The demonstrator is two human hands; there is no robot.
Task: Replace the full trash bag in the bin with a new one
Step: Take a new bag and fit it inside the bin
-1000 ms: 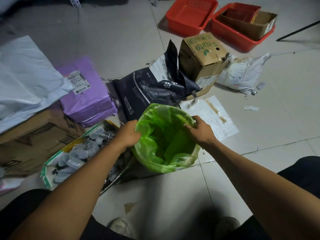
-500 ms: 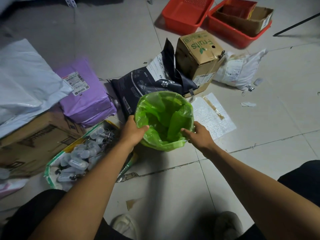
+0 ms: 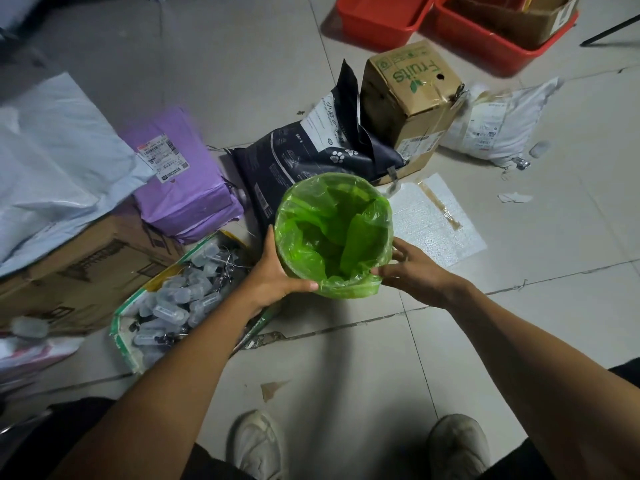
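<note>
1. Since the earlier frame both hands have dropped from the bag's mouth to the outside of the bin; the liner's rim is now folded down over the edge all round.
2. Left hand (image 3: pixel 273 278) cups the left and near side of the bin, thumb laid along the folded green film, grasping the bin through the liner.
3. Right hand (image 3: pixel 412 271) sits at the right side, fingers spread, fingertips touching the fold; looks like a light press, not a clenched grip.
4. Green trash bag (image 3: pixel 332 233) is inside the bin, mouth open, loose film bunched in the middle. Bin itself is hidden under the liner; it stands on the tiled floor (image 3: pixel 346 358), just in front of the dark pet-food bag (image 3: pixel 304 157) and beside the purple parcel (image 3: pixel 183 188).
5. Judgement: new bag is fitted, task near done; only smoothing or seating left.
6. Risks:
   - Thin film tears if the fold is pulled harder against the rim.
   - Fold looks shallow on the far side, so it could slip in under load.
   - Bunched film inside traps air, leaving less usable volume.
   - Light bin could tip if one hand pushes sideways.
</note>
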